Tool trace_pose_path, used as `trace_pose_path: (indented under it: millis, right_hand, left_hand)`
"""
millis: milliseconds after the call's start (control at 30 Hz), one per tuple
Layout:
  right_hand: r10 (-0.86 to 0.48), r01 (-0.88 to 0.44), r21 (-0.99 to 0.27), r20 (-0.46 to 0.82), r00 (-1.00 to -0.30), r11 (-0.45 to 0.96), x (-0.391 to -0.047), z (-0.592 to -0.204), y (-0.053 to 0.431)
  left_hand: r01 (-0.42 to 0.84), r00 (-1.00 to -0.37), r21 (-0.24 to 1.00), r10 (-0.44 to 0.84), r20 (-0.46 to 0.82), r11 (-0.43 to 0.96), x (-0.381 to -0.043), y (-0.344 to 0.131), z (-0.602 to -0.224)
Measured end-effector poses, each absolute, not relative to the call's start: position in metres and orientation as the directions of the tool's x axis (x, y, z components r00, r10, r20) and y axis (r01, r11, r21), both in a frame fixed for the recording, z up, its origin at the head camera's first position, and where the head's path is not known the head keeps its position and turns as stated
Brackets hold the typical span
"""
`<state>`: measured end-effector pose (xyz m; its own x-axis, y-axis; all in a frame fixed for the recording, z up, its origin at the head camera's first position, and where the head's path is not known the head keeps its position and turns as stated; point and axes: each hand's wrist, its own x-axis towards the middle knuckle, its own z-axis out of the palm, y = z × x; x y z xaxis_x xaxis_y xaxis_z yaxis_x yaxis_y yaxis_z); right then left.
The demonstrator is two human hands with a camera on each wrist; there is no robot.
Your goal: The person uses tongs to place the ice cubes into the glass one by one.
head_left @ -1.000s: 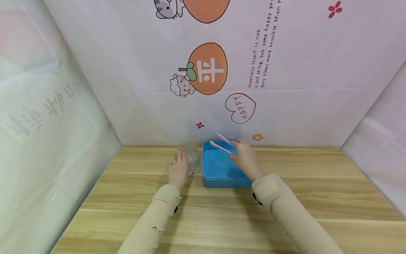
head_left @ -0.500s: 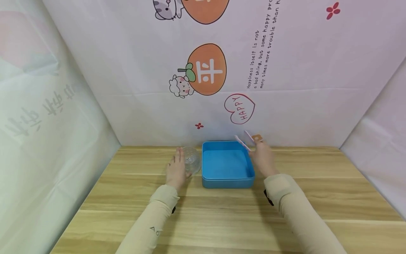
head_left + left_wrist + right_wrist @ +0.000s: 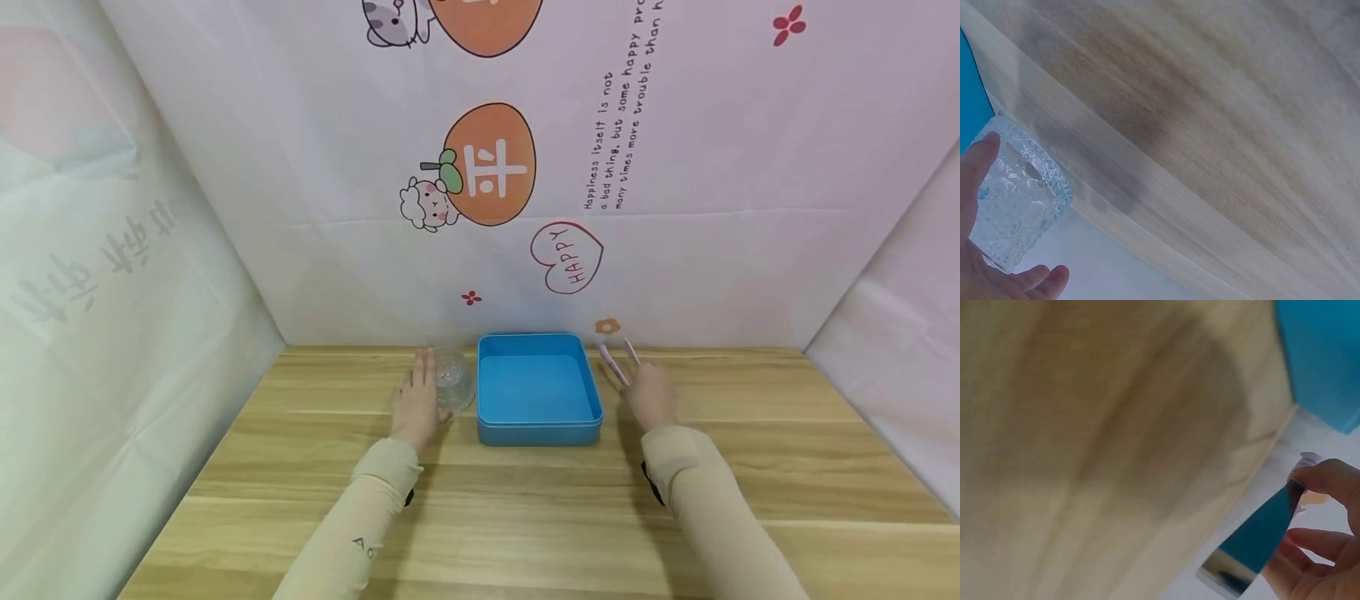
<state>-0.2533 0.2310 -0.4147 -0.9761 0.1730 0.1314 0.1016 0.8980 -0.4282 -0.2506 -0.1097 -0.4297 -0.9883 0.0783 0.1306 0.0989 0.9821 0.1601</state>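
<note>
My left hand (image 3: 416, 406) rests against the left side of a clear glass cup (image 3: 456, 379) with a textured surface. In the left wrist view, thumb and fingers lie on opposite sides of that cup (image 3: 1016, 200). Just right of it stands an open blue rectangular box (image 3: 540, 433), with its plain blue bottom showing. My right hand (image 3: 652, 398) holds a pair of tongs (image 3: 613, 365) to the right of the box, pale pink tips apart and pointing toward the back wall. The right wrist view shows the tongs' shiny metal back end (image 3: 1254, 540) between thumb and fingers.
The wooden table (image 3: 525, 525) ends at a printed white back wall (image 3: 712, 267) close behind the box. White sheets hang at the left (image 3: 150, 333) and right sides. The box sits close to the cup.
My right hand has carried the tongs from above the box rightward and down to the table area beside it. The left hand stays at the glass cup.
</note>
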Motion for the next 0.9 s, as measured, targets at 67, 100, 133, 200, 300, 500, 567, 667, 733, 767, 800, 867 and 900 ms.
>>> trace_pose_path:
  millis: [67, 100, 133, 200, 300, 500, 567, 667, 733, 767, 800, 867, 900]
  right_hand:
    - [0.179, 0.114, -0.422, 0.117, -0.977, 0.899, -0.252, -0.420, 0.235]
    - [0.180, 0.117, -0.417, 0.115, -0.977, 0.901, -0.251, -0.422, 0.236]
    - [0.180, 0.121, -0.407, 0.108, -0.978, 0.905, -0.250, -0.424, 0.238]
    - [0.182, 0.129, -0.393, 0.098, -0.978, 0.910, -0.249, -0.428, 0.240]
    - [0.186, 0.139, -0.374, 0.092, -0.978, 0.917, -0.247, -0.431, 0.244]
    - [0.223, 0.191, -0.383, 0.041, -0.974, 0.904, -0.245, -0.430, 0.249]
    - [0.231, 0.200, -0.395, 0.031, -0.973, 0.897, -0.245, -0.430, 0.250]
    - [0.239, 0.210, -0.416, 0.019, -0.971, 0.885, -0.243, -0.431, 0.252]
    - [0.245, 0.217, -0.415, 0.015, -0.969, 0.883, -0.243, -0.432, 0.253]
    - [0.247, 0.220, -0.409, 0.013, -0.969, 0.885, -0.242, -0.432, 0.253]
    - [0.251, 0.226, -0.401, 0.010, -0.968, 0.888, -0.242, -0.432, 0.254]
    - [0.259, 0.237, -0.391, 0.002, -0.966, 0.889, -0.243, -0.432, 0.255]
    - [0.258, 0.239, -0.387, -0.002, -0.966, 0.891, -0.243, -0.432, 0.256]
  left_hand:
    - [0.111, -0.987, 0.167, 0.089, 0.132, 0.980, -0.250, -0.110, -0.429]
    - [0.118, -0.987, 0.170, 0.096, 0.132, 0.978, -0.249, -0.110, -0.429]
    - [0.127, -0.985, 0.171, 0.105, 0.134, 0.977, -0.248, -0.110, -0.428]
    - [0.142, -0.984, 0.172, 0.120, 0.135, 0.975, -0.247, -0.110, -0.428]
    - [0.155, -0.982, 0.173, 0.132, 0.138, 0.973, -0.247, -0.110, -0.428]
    - [0.166, -0.979, 0.147, 0.145, 0.146, 0.975, -0.251, -0.110, -0.431]
    - [0.170, -0.978, 0.150, 0.148, 0.149, 0.974, -0.251, -0.110, -0.431]
    - [0.176, -0.978, 0.170, 0.152, 0.146, 0.970, -0.250, -0.110, -0.432]
    - [0.180, -0.978, 0.196, 0.155, 0.138, 0.964, -0.250, -0.110, -0.431]
    - [0.181, -0.979, 0.211, 0.156, 0.131, 0.961, -0.250, -0.110, -0.431]
    - [0.182, -0.980, 0.227, 0.156, 0.125, 0.957, -0.250, -0.110, -0.431]
    - [0.179, -0.982, 0.257, 0.156, 0.109, 0.950, -0.252, -0.111, -0.431]
    - [0.175, -0.983, 0.274, 0.153, 0.098, 0.946, -0.252, -0.111, -0.430]
